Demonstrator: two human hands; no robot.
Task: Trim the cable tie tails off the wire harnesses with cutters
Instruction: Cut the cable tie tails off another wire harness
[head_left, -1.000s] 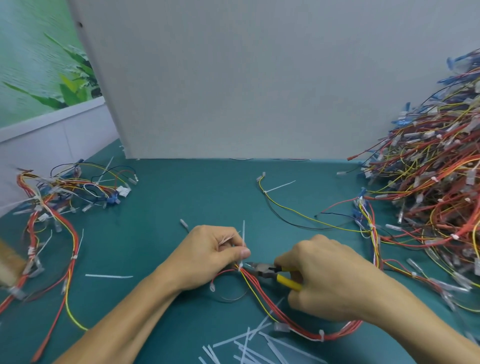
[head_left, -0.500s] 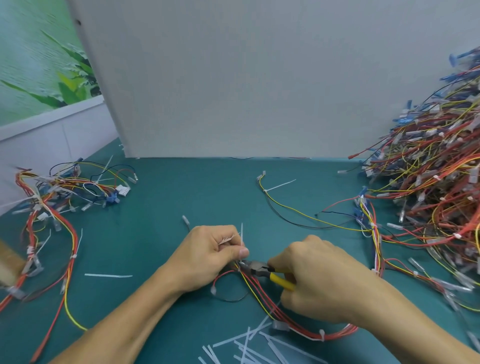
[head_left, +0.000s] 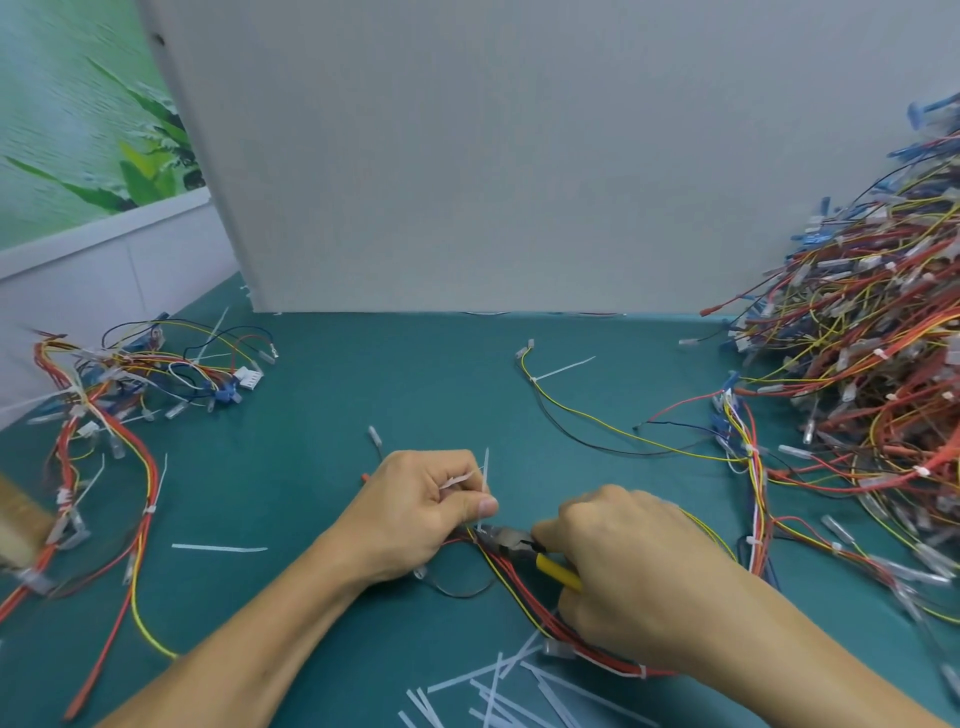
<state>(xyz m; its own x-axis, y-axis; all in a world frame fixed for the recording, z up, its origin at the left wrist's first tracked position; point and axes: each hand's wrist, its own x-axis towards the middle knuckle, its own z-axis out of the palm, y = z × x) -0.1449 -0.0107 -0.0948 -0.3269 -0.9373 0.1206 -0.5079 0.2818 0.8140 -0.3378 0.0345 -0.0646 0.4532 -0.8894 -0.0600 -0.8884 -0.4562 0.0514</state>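
Two hands meet low centre of the frame. We see the left hand (head_left: 415, 514) pinching the upright white cable tie tail (head_left: 486, 470) between thumb and curled fingers. The right hand (head_left: 639, 577) is clenched round the yellow handles of the cutters (head_left: 511, 538), whose nose sits at the tail's base on the red-and-yellow wire harness (head_left: 519, 587). We judge the cut is in hand. To do it well we'd keep the tail taut, lay the blades flush on the tie head, stay clear of wire insulation, then squeeze. Cut tails (head_left: 519, 691) lie at the bottom edge, and a big harness pile (head_left: 857, 389) sits at right. We read no brand, label or writing anywhere.
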